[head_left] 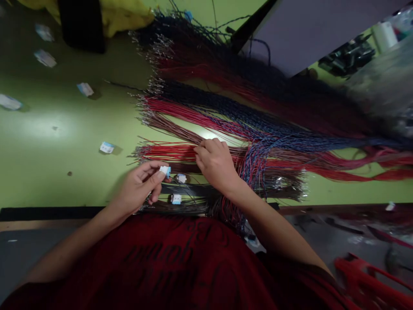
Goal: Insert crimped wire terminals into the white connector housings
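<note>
My left hand [140,186] is closed in a pinch on a small white and blue plastic connector [165,170], held just above the green table [58,146]. My right hand [215,162] is curled with its fingertips pressed onto a bundle of red wires [164,151]; what it grips is hidden under the fingers. Two more white connectors [181,178] [176,198] lie between my hands, on dark wires near the table's front edge.
Long bundles of red, blue, brown and black wires [245,116] fan across the table to the right. Loose connectors [106,147] [85,89] are scattered at left. A yellow cloth [122,15] lies at the back. A red plastic stool [364,275] sits at lower right.
</note>
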A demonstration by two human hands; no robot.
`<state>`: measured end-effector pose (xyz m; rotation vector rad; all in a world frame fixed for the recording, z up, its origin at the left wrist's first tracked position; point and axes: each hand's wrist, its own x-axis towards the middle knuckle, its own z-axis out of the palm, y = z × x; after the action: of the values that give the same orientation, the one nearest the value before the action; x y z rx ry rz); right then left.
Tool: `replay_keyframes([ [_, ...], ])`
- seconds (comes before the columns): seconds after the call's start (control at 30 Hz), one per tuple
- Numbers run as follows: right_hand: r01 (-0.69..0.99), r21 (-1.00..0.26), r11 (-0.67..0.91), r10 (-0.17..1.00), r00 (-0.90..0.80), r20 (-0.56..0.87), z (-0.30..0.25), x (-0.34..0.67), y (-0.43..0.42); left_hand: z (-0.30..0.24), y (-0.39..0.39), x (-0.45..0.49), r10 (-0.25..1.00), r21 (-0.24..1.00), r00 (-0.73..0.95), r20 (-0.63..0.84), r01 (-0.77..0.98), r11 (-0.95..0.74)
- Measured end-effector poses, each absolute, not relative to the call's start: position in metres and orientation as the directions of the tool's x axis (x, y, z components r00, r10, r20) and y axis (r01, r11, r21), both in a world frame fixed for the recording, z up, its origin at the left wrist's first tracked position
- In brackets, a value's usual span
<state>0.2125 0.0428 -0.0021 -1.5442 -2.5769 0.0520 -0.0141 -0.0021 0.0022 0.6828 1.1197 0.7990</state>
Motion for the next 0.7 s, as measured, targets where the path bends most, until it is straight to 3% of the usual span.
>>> replay_keyframes([
  [0.23, 0.854, -0.033, 0.519, 0.85, -0.512, 0.121, -0.011, 0.227, 0.039, 0.001, 0.0, -0.012, 0.818, 0.803, 0.244, -0.521, -0.183, 0.567],
  [0.33, 0.843, -0.082, 0.532, 0.841, -0.514, 0.172, -0.015, 0.233, 0.04, 0.001, 0.0, -0.012, 0.822, 0.811, 0.239, -0.516, -0.172, 0.559],
  [0.5, 0.79, -0.396, 0.468, 0.883, -0.402, 0.242, -0.007, 0.24, 0.038, 0.002, 0.0, -0.011, 0.831, 0.817, 0.229, -0.506, -0.18, 0.547],
  [0.7, 0.628, -0.758, 0.174, 0.985, -0.109, 0.135, 0.022, 0.263, 0.032, 0.001, 0.001, -0.012, 0.832, 0.813, 0.23, -0.505, -0.197, 0.548],
])
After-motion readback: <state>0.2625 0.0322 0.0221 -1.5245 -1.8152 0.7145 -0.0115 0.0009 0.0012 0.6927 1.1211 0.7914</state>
